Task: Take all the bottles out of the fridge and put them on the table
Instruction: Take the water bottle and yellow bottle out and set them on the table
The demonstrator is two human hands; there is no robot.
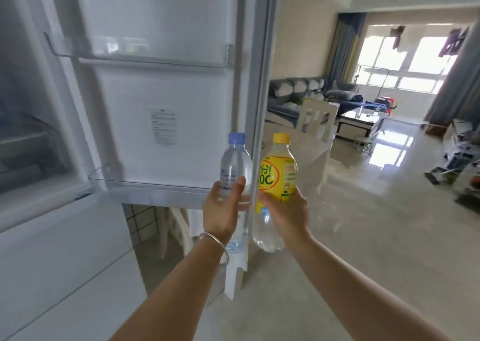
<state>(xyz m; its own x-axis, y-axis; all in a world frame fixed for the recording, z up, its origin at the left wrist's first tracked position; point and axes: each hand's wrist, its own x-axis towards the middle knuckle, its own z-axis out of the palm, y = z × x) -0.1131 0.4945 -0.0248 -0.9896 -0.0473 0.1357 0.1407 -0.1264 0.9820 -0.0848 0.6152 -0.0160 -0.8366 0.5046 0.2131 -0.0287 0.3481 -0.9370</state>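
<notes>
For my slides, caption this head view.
Left hand and right hand each hold a bottle beside the open fridge door.

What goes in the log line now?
left hand: holds water bottle | right hand: holds yellow bottle | fridge door: open

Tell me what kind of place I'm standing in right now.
It looks like a home, an open kitchen and living area. An open fridge door with clear shelves is in front of you, and beyond it a grey sofa, a coffee table and curtained windows.
</notes>
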